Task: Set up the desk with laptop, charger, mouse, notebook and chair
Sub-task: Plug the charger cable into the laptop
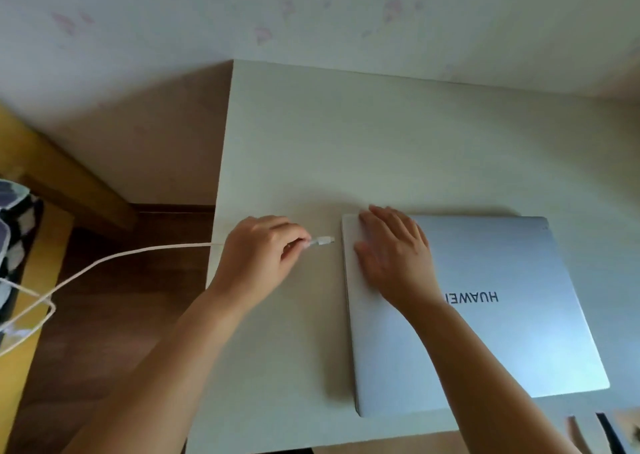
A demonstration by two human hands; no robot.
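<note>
A closed silver laptop (pixel 491 318) lies flat on the white desk (pixel 346 148), its lid logo facing me upside down. My right hand (pixel 391 249) rests flat with spread fingers on the lid's far left corner. My left hand (pixel 259 249) pinches the plug of a white charger cable (pixel 322 241), holding its tip just left of the laptop's left edge, a small gap apart. The cable (pixel 114 257) trails off the desk's left edge toward the lower left. No mouse, notebook or chair is in view.
The desk stands against a pale patterned wall (pixel 311 13). Brown wooden floor (pixel 114 315) lies to its left. A yellow piece of furniture (pixel 24 332) with patterned fabric (pixel 17 225) fills the left edge, and the cable loops over it. Dark objects (pixel 609 429) show at the bottom right.
</note>
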